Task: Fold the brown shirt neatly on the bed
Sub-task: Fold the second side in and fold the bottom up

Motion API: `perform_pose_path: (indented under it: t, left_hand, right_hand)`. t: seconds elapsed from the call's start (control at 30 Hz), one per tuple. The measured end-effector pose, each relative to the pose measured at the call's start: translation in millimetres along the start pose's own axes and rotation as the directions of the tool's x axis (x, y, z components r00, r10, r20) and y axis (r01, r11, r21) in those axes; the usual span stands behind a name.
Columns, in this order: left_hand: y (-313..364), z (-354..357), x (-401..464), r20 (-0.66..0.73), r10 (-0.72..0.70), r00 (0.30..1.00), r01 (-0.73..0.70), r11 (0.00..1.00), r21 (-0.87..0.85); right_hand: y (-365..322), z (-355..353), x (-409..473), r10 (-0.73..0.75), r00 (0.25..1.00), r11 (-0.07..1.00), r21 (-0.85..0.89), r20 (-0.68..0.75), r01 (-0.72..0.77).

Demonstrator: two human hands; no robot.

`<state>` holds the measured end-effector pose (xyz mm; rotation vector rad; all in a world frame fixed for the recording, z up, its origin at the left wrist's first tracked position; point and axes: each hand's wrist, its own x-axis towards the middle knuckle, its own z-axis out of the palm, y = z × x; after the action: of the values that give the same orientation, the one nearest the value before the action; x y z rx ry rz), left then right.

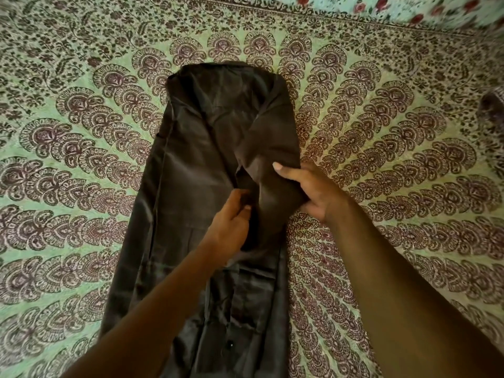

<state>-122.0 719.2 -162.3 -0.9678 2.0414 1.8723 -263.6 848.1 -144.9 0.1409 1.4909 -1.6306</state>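
Observation:
The dark brown shirt (191, 186) lies lengthwise down the middle of the bed (81, 132), narrowed into a long strip that runs from the far centre to the bottom edge of the view. Its right side is folded inward over the body. My right hand (313, 192) grips that folded flap at the shirt's right edge, thumb on top. My left hand (231, 222) pinches a fold of the same flap near the shirt's centre line. Buttons show near the bottom of the shirt.
A green bedsheet with dark maroon paisley fans covers the bed on all sides of the shirt. A light floral cloth (409, 9) lies along the far right edge. A dark blurred object (493, 107) sits at the right border.

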Motion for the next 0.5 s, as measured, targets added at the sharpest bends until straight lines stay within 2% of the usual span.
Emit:
perform_pose_path:
  t: [0.07,0.13,0.2,0.27,0.33,0.43,0.5]
  left_hand:
    - [-2,-2,-3,0.031,-0.056,0.998,0.054,0.996,0.075]
    - [-4,-5,-8,0.019,-0.073,0.997,0.070,0.987,0.143]
    - [-11,-9,-16,-0.037,-0.030,0.999,0.037,0.978,0.203]
    - [-18,-12,-25,-0.096,0.003,0.995,0.011,0.988,0.153]
    - [-20,-12,-35,-0.160,0.018,0.987,-0.011,0.999,0.046]
    - [-25,-14,-46,-0.211,-0.025,0.977,0.008,0.997,-0.080]
    - [-27,-15,-54,-0.220,-0.091,0.971,0.056,0.985,-0.161]
  right_hand:
    - [1,3,-3,-0.022,0.999,1.000,0.007,-0.041,0.022]
    - [2,6,-2,-0.059,0.989,0.996,-0.069,-0.135,0.050]
    - [6,6,2,-0.108,0.966,0.989,-0.123,-0.235,0.081]
    - [11,7,0,-0.099,0.956,0.993,-0.086,-0.276,0.078]
    - [19,10,-16,-0.014,0.977,1.000,-0.013,-0.211,0.011]
    - [40,11,-53,0.127,0.987,0.985,-0.104,-0.094,-0.137]
    - [55,9,-74,0.140,0.987,0.982,-0.120,-0.079,-0.149]
